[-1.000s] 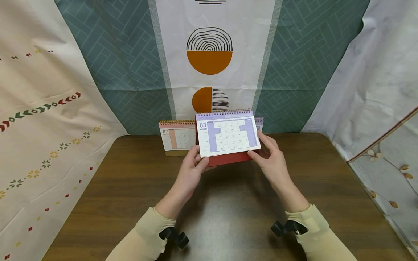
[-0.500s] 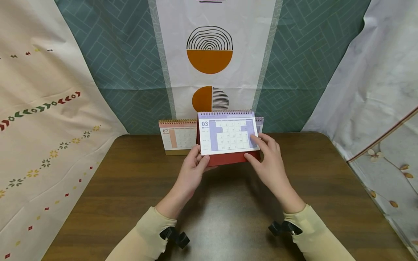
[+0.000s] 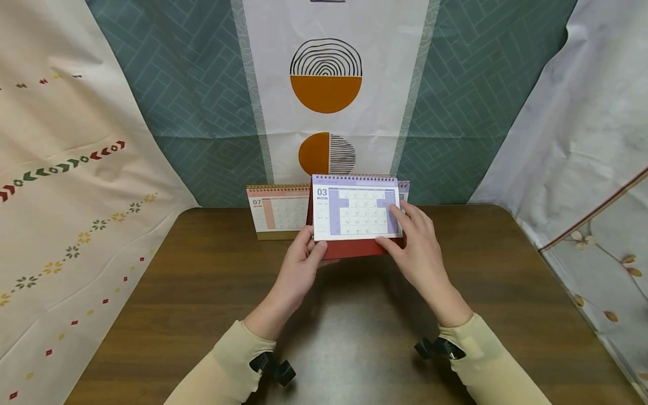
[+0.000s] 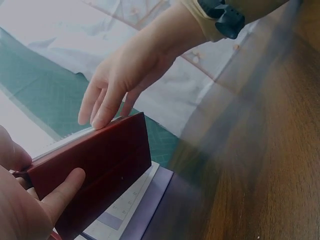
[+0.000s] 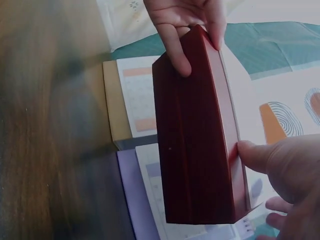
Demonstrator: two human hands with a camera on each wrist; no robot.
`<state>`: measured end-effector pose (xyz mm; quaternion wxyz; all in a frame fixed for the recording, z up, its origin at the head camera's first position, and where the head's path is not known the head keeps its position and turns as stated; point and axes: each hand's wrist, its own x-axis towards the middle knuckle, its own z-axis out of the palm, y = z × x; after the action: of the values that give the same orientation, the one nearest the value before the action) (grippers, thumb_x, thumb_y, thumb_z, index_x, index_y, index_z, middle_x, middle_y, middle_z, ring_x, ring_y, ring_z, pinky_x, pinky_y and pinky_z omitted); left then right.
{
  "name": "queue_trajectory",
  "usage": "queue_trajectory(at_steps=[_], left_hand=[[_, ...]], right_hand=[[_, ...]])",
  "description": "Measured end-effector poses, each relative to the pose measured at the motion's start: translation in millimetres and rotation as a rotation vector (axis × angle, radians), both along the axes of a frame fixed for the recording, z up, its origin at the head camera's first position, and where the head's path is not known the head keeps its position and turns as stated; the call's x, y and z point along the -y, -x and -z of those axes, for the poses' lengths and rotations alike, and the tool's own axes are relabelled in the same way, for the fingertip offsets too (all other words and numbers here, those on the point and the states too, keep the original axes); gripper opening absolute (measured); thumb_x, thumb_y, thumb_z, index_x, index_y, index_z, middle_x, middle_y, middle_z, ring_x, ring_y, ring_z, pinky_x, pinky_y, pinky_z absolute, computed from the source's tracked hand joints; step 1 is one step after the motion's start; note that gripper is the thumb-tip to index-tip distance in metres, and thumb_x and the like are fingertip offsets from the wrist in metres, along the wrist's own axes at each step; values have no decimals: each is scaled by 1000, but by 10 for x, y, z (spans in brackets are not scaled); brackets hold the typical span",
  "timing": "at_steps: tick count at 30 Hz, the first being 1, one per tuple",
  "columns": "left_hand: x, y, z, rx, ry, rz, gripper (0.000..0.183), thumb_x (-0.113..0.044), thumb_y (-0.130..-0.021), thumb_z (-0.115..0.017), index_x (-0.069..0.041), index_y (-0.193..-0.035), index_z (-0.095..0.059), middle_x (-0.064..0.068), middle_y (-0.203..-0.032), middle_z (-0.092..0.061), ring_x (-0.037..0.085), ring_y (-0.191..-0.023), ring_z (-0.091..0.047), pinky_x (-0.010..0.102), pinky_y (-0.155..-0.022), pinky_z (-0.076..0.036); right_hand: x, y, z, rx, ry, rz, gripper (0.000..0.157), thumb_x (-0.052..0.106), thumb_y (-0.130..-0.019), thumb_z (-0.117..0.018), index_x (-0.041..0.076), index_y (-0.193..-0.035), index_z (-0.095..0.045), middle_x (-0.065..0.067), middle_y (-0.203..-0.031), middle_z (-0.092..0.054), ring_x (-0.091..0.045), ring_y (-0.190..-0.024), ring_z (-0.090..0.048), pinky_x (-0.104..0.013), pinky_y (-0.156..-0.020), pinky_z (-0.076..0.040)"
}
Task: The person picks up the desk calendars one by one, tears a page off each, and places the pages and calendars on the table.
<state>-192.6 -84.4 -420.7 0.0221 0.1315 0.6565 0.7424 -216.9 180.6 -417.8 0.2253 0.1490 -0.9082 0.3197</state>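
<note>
A desk calendar (image 3: 359, 214) with a red stand base (image 4: 100, 160), spiral top and purple "03" page is held up above the table, facing the head camera. My left hand (image 3: 298, 264) grips its lower left corner, thumb in front and a finger under the base. My right hand (image 3: 422, 253) touches its right side: the thumb is at the page's bottom edge, and fingertips rest on the page near its right edge. In the right wrist view the right thumb (image 5: 257, 156) meets the page edge, while the other fingers are partly hidden.
Behind it stand a pink "07" calendar (image 3: 278, 211) with a tan base and a mostly hidden purple calendar (image 5: 132, 190). They stand near the back edge of the brown wood table (image 3: 217, 298). Patterned cloth (image 3: 202, 84) hangs behind and at both sides.
The held calendar has shifted slightly right and straightened from a tilt. The page now hangs lower against the red base. My right fingertips have moved left from its right edge onto the page.
</note>
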Motion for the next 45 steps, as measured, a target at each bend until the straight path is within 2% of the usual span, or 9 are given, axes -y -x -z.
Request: queue_trajectory(at_steps=[4, 10, 17, 20, 24, 31, 39, 42, 45], left_hand=[[1, 5, 0, -1, 0, 4, 37, -5, -116, -51, -4, -153, -50, 20, -141, -70, 33, -125, -70, 49, -106, -57], [-11, 6, 8, -3, -7, 1, 36, -4, -117, -49, -3, -153, -49, 21, -142, -70, 33, -126, -70, 48, -106, -58], [-22, 5, 26, 0, -2, -9, 36, -4, -117, -49, -2, -153, -49, 21, -141, -70, 33, -127, -69, 48, -106, -57], [-22, 1, 29, 5, 4, -10, 37, -4, -117, -49, -3, -153, -49, 21, -141, -71, 32, -127, -69, 47, -107, -57], [-23, 3, 27, 6, -2, -9, 38, -3, -116, -50, -2, -154, -49, 22, -140, -70, 33, -127, -69, 48, -107, -57], [-14, -12, 9, 12, 12, -6, 36, -3, -116, -50, -3, -152, -50, 21, -139, -72, 33, -125, -71, 47, -108, -56], [-12, -10, 22, 6, -2, 4, 36, -3, -116, -48, -3, -152, -50, 20, -145, -69, 35, -127, -70, 49, -105, -58], [-14, -10, 27, 6, -3, 13, 36, -4, -116, -49, -3, -152, -49, 20, -145, -69, 34, -127, -69, 50, -105, -58], [-20, -6, 30, 3, -5, 23, 37, -4, -116, -49, -2, -153, -48, 21, -145, -68, 34, -128, -69, 50, -105, -58]], right_hand=[[0, -5, -16, 60, 46, -10, 80, 17, -93, -92, 4, -162, -54, -23, -171, -42, -45, -157, -32, -66, -121, -38], [-3, -24, -62, 180, 257, -28, 73, 12, -96, -89, 11, -162, -57, -12, -174, -42, -37, -160, -33, -63, -121, -39], [-28, -48, -144, 190, 454, -83, 64, 7, -97, -86, 9, -157, -63, -10, -171, -47, -31, -158, -41, -57, -126, -34], [-68, -54, -162, 200, 452, -115, 66, 5, -96, -87, 9, -157, -62, -8, -173, -44, -30, -158, -40, -58, -124, -36], [-119, -35, -160, 179, 360, -127, 67, 7, -96, -88, 10, -157, -62, -7, -174, -41, -33, -156, -40, -60, -120, -41], [-158, 5, -153, 33, 236, -74, 54, 7, -95, -89, 9, -146, -72, -8, -164, -56, -33, -150, -50, -58, -116, -47], [-229, 120, -154, -376, -9, -66, 28, 8, -93, -89, 10, -121, -86, -9, -124, -80, -35, -124, -63, -49, -105, -50], [-293, 180, -185, -514, -111, -68, 24, 11, -94, -88, 8, -118, -85, -11, -109, -82, -35, -110, -69, -50, -100, -54], [-342, 221, -238, -603, -208, -68, 24, 9, -96, -86, 5, -119, -83, -15, -103, -81, -36, -99, -72, -53, -95, -58]])
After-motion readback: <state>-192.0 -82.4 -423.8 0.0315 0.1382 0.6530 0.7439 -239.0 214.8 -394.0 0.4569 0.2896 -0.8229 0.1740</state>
